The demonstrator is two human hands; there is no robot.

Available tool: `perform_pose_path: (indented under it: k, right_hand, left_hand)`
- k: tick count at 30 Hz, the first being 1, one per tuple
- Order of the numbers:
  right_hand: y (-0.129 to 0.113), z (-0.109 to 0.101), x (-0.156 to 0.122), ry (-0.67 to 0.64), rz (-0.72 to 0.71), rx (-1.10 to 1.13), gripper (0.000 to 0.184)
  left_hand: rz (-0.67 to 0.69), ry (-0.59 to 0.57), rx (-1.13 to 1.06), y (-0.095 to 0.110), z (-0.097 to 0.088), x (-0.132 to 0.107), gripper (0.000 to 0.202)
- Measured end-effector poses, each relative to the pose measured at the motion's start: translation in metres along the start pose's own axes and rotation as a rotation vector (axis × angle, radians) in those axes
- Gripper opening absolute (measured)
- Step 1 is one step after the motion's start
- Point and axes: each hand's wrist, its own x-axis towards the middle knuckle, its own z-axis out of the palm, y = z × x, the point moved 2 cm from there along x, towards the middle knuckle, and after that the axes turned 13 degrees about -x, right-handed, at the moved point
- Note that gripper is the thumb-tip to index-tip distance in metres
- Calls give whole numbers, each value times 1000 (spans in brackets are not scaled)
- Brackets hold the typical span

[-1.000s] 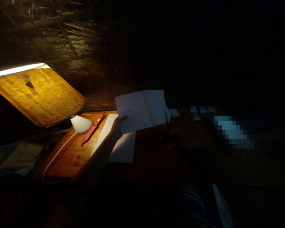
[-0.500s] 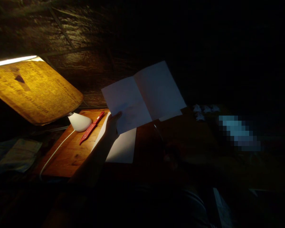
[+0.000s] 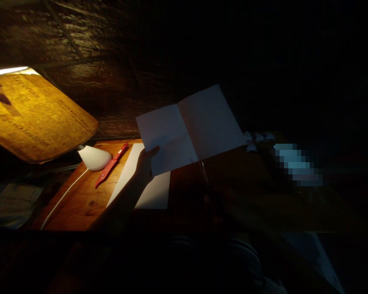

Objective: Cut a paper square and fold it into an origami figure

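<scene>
Holds creased white rectangular paper (image 3: 168, 126) in left hand (image 3: 145, 161), slim metal scissors (image 3: 204, 170) in right hand (image 3: 216, 201), risking shadow-caused miscuts between.

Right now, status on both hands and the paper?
Left hand gripping creased paper. Right hand, dim, holding scissors at paper's lower edge; contact unclear. Heavy shadow obscures right side.

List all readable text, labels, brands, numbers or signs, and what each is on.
Nothing reads for certain.
Lamp shade: a few larger words and rows of small print, too blurred to quote.
Red knife: pale mark, too small to read.
Paper in the left hand: no lettering visible.
</scene>
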Motion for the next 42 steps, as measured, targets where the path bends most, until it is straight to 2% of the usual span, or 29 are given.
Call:
perform_pose_path:
  k: [9,22,32,42]
  right_hand:
    - [6,5,8,30,-17,17,47]
    - [11,3,16,79,-16,-25,42]
    - [8,4,14,90,-10,10,36]
    - [1,5,13,113,11,-11,28]
  left_hand:
    - [-53,-74,9,-6,-2,0,42]
    - [-141,-50,45,-14,3,-5,44]
    - [-135,-57,44,-13,2,-4,39]
    - [-134,-58,32,-13,3,-4,42]
